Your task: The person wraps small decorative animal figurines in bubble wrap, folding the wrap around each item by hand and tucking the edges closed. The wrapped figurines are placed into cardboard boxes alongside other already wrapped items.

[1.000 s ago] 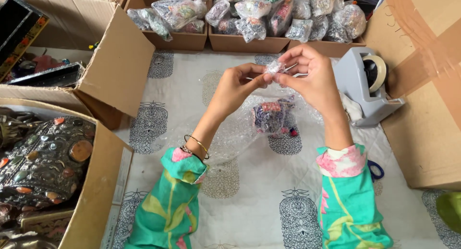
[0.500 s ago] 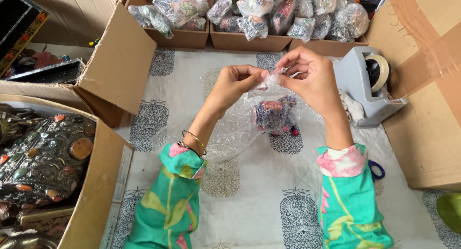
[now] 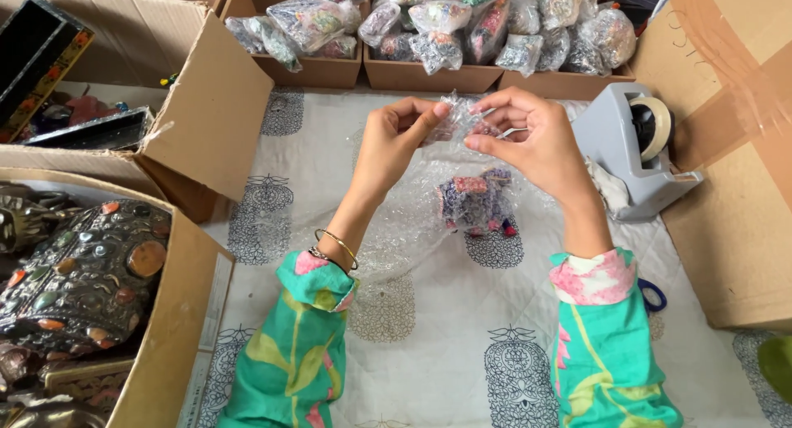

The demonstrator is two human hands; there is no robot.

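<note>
My left hand (image 3: 394, 139) and my right hand (image 3: 533, 139) are raised over a white patterned cloth (image 3: 429, 345). Both pinch the top edge of a clear bubble wrap sheet (image 3: 412, 222) that hangs between them and trails down to the cloth. Inside the wrap, just below my hands, sits a small colourful beaded object (image 3: 474, 201) in pink, blue and dark tones. My right fingers also seem to hold a short strip of clear tape against the wrap. Both sleeves are teal with pink flowers; bangles ring my left wrist.
A grey tape dispenser (image 3: 631, 152) stands right of my hands. Low cardboard trays of bubble-wrapped items (image 3: 462, 24) line the far edge. Open cardboard boxes stand at left (image 3: 206, 115), one holding jewelled metal boxes (image 3: 82, 279). A large carton (image 3: 734, 164) rises at right; blue scissor handle (image 3: 654, 294).
My hands have stayed together at the top of the wrap. The wrapped object hangs a little lower below them, and the fingers have shifted along the wrap's edge.
</note>
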